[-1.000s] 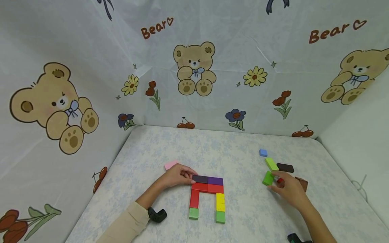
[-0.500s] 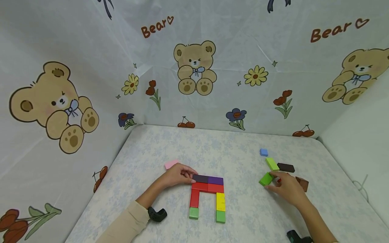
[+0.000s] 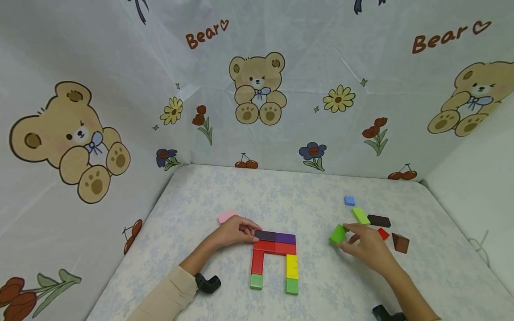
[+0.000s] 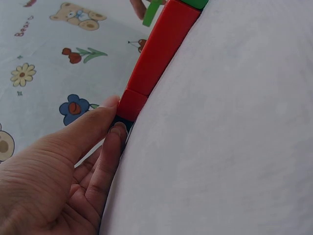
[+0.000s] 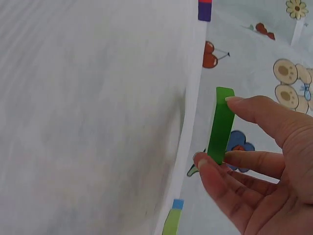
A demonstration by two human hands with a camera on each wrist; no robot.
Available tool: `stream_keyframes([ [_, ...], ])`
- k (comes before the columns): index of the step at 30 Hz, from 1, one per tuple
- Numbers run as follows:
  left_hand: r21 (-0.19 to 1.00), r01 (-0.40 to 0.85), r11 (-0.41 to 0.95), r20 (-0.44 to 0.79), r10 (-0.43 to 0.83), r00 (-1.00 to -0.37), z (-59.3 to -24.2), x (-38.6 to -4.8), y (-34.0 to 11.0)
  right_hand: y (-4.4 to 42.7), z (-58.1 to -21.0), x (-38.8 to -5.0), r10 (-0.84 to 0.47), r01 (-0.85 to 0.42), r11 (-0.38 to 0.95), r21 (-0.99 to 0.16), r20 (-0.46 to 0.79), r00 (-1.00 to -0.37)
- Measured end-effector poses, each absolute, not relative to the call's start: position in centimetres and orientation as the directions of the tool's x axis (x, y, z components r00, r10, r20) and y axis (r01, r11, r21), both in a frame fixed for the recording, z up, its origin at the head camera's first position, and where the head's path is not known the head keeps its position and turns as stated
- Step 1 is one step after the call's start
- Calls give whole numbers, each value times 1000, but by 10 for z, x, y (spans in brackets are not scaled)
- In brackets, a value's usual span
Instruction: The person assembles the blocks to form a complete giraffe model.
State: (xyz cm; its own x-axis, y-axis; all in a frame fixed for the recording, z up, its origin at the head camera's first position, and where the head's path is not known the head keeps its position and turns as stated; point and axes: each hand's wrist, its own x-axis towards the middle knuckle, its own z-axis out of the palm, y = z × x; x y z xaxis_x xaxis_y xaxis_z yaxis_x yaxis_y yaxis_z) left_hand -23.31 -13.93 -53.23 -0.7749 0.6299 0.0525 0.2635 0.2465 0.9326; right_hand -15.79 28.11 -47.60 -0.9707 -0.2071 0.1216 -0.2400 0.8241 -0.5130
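An arch of flat toy blocks lies mid-table: green blocks (image 3: 256,281) at the feet, a red block (image 3: 257,262) and yellow ones (image 3: 292,266) as legs, red blocks (image 3: 285,248) across. Above these run a dark block (image 3: 266,236) and a purple block (image 3: 285,239). My left hand (image 3: 236,232) pinches the dark block's left end between thumb and finger; in the left wrist view only a little dark block (image 4: 122,120) shows past the fingertips. Right of the arch, my right hand (image 3: 368,246) holds a green block (image 3: 337,234) by thumb and fingertips, raised off the table in the right wrist view.
Behind my right hand lie a blue block (image 3: 349,201), a lime block (image 3: 361,216), a black block (image 3: 379,220), a red block (image 3: 383,233) and a brown block (image 3: 400,243). A pink block (image 3: 227,217) sits behind my left hand. A bear-print sheet (image 3: 305,53) rises behind the table.
My right hand has carried the green block left, away from the loose blocks, and the small red block now shows. The left hand stays on the dark block.
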Motion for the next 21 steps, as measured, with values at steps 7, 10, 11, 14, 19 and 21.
stream_keyframes([
  [7,934,269,236,62,632,-772,-533,-235,-140,258,-473,-157,-283,-278,726,-628,95,-954],
  [10,934,268,237,62,631,-773,-532,-235,-140,248,-473,-157,-293,-263,724,-638,61,-954],
  [11,934,268,237,62,630,-774,-532,-235,-140,245,-472,-157,-297,-260,725,-639,51,-954],
  [14,936,262,235,60,626,-778,-531,-234,-139,238,-471,-160,-317,-267,733,-626,33,-948],
  [19,935,259,241,53,629,-775,-531,-233,-140,227,-473,-163,-359,-283,729,-623,3,-933],
  [21,934,260,245,49,634,-771,-531,-233,-141,223,-475,-164,-366,-277,729,-626,-16,-930],
])
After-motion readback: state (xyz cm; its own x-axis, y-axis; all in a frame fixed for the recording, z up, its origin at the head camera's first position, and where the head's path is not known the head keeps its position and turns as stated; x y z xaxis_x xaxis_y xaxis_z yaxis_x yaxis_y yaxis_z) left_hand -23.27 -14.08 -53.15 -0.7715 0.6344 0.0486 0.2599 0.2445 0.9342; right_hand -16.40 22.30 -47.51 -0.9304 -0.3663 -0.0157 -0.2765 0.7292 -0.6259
